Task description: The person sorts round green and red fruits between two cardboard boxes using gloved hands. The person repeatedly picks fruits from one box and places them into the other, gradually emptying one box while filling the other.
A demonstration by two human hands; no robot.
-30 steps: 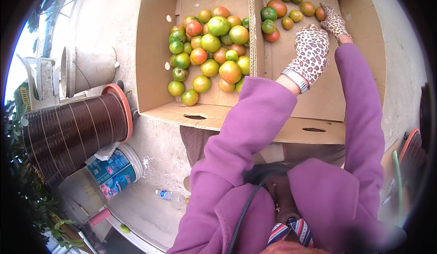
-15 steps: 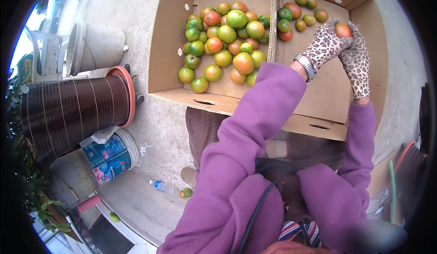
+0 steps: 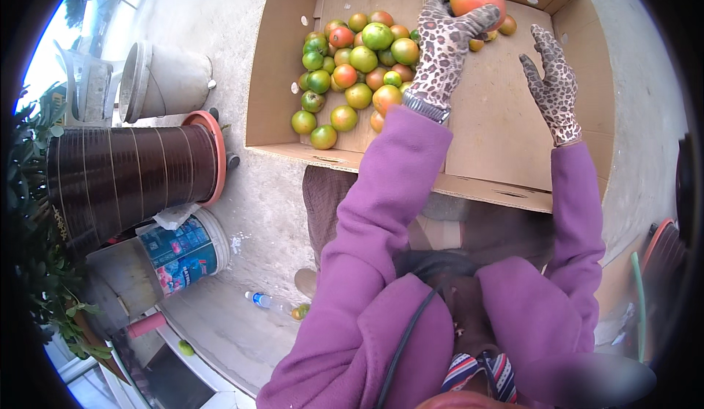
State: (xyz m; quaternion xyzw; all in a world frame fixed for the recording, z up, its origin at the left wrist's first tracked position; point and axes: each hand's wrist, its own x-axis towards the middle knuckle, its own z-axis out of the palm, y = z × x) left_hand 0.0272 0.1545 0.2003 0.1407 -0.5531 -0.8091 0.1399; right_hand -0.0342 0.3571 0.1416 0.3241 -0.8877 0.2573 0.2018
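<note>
My left hand (image 3: 444,46), in a leopard-print glove, grips a large orange-red tomato (image 3: 477,0) above the divider between two cardboard boxes. Over the right box (image 3: 499,138), my right hand (image 3: 550,86) in a matching glove has its fingers spread and holds nothing. The left box (image 3: 275,101) contains a pile of green and reddish tomatoes (image 3: 363,59). A few smaller tomatoes (image 3: 507,25) lie at the far end of the right box; my left hand and its tomato cover others there.
To the left stand a white bucket (image 3: 172,83), a large dark brown pot (image 3: 136,189) with an orange rim, and a blue-labelled pail (image 3: 183,251). Near my left sleeve a plastic bottle (image 3: 258,299) and a tomato (image 3: 300,311) lie on the ground. A green hose (image 3: 639,306) is at right.
Both hands were together around a tomato over the right box. Now they are apart: the left has moved leftward and up toward the divider with a tomato, and the right has opened.
</note>
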